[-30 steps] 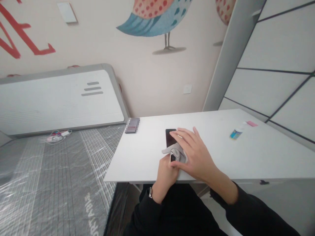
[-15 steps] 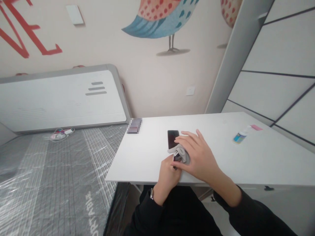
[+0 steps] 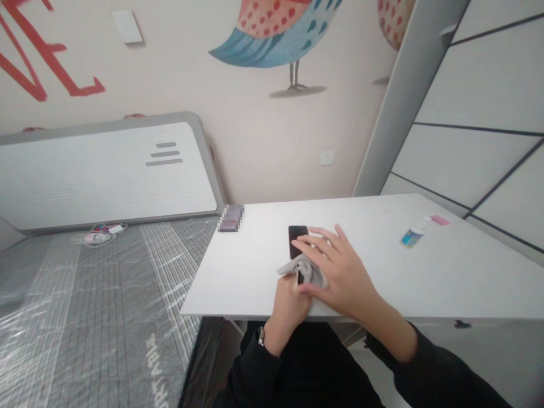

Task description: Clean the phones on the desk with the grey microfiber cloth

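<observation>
A grey cloth (image 3: 313, 273) lies bunched between my two hands, just above the front part of the white table. My right hand (image 3: 340, 275) presses the cloth with its thumb and palm, its fingers stretched out to the left. Below the cloth, my left hand (image 3: 291, 297) is closed around a small dark object with a shiny edge (image 3: 300, 275); most of that object and the left fingertips are hidden. Just beyond the hands a black smartphone (image 3: 297, 233) lies flat, partly covered by my right fingers.
On the right of the white table (image 3: 255, 255) lie a spray bottle with a blue label (image 3: 412, 235) and a pink piece (image 3: 441, 220). A blurred-out stack (image 3: 231, 219) is at the far left corner. A plastic-covered mattress (image 3: 106, 317) borders the table on the left.
The cloth has shifted a little left, and its loose edge now sticks out further over my left hand. My right fingers have moved slightly left across the smartphone.
</observation>
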`<action>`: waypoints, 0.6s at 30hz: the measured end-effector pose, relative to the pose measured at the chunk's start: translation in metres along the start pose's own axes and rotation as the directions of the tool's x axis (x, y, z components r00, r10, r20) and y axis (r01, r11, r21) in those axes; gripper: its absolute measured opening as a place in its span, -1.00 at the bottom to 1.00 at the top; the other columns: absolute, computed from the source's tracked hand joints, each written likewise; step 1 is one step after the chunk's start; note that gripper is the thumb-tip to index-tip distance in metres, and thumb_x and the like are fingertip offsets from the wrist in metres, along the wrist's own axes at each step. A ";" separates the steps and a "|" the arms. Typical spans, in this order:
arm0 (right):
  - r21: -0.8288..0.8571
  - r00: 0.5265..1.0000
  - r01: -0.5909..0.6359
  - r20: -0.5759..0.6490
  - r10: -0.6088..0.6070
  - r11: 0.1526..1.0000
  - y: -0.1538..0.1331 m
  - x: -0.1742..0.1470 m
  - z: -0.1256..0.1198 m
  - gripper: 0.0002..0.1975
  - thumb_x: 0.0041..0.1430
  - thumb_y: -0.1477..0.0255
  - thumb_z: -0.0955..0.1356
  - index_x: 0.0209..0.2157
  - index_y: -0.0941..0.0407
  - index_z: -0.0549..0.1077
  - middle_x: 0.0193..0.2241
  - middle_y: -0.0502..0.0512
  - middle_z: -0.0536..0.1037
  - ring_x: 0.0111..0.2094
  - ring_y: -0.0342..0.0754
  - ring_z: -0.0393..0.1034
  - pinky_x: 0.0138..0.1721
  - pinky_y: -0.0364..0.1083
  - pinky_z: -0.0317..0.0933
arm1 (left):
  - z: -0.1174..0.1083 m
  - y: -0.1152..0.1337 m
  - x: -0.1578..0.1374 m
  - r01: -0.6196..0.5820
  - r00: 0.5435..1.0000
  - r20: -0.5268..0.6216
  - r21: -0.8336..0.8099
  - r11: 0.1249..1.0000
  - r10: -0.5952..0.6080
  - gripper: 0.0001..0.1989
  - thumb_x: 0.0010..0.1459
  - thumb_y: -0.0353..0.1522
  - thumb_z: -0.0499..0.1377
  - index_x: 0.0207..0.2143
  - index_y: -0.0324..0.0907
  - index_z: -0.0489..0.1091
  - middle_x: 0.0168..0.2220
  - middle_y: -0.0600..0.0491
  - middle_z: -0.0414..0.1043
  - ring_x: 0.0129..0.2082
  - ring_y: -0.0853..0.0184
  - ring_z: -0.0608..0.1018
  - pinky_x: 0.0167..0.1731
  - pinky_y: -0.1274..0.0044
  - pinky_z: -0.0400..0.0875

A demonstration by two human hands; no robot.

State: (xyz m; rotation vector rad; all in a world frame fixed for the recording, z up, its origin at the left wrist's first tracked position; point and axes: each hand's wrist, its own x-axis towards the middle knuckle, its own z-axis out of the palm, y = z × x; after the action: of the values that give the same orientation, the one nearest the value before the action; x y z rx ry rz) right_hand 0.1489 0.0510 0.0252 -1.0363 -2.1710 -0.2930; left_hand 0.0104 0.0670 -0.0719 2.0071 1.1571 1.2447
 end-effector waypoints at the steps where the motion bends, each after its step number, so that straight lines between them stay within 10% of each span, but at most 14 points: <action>1: -0.024 1.000 -0.020 -0.011 0.020 1.000 0.001 0.000 0.000 -0.20 0.32 -0.17 0.08 0.16 0.19 0.43 0.08 0.32 0.55 0.22 0.32 0.27 0.32 0.44 -0.12 | 0.000 0.000 0.000 -0.004 1.000 0.002 -0.002 1.000 0.004 -0.86 0.26 -0.38 0.11 -0.25 -0.18 0.48 -0.28 -0.06 0.57 -0.27 0.21 0.59 -0.22 0.42 0.52; 18: 0.071 0.992 -0.058 -0.110 0.066 0.996 -0.001 -0.003 0.008 -0.30 0.37 -0.02 0.20 0.27 0.24 0.27 0.12 0.39 0.51 0.19 0.27 0.35 0.32 0.40 0.01 | -0.003 0.002 0.001 -0.036 0.999 0.023 0.035 0.999 0.035 -0.78 0.25 -0.45 0.04 -0.14 -0.21 0.44 -0.22 -0.11 0.60 -0.23 0.17 0.63 -0.19 0.38 0.54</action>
State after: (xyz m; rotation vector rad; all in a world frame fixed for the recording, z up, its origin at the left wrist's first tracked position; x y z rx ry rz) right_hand 0.1453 0.0523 0.0177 -1.0232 -2.0305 -0.2415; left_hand 0.0087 0.0671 -0.0683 2.0707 1.1450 1.2245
